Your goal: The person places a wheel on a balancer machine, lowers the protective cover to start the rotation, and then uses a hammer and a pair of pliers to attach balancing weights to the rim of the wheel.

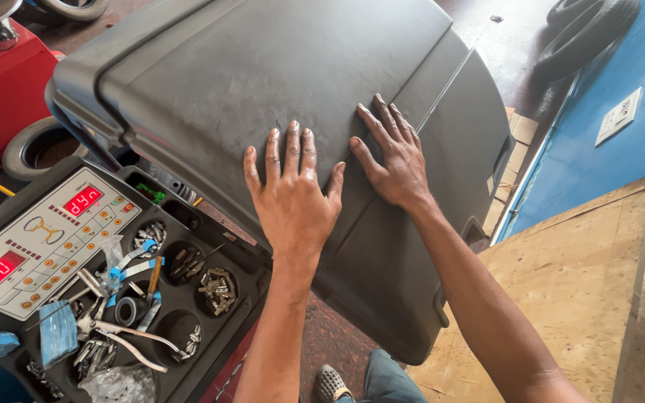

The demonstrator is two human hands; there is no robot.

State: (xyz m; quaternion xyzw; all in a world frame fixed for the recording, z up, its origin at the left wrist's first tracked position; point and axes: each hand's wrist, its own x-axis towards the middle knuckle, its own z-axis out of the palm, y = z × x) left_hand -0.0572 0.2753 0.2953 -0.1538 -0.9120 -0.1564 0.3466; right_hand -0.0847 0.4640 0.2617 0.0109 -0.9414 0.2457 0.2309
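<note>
Pressing flat on grey hood (278,67) — left hand (293,198), right hand (393,160), fingers spread, arms outstretched

The single head-worn camera looks steeply down and forward from close above the person's outstretched arms, taking in a grey plastic hood (278,82) at centre, a tool tray (188,373) low on the left, and what seems a plywood board (561,298) on the right.

Your left hand (293,195) and right hand (391,158) lie flat, side by side, on the hood (263,67). Left of it sits the control panel (42,239), the weight tray (181,328) just before it. A wooden board (561,283) lies right.
</note>
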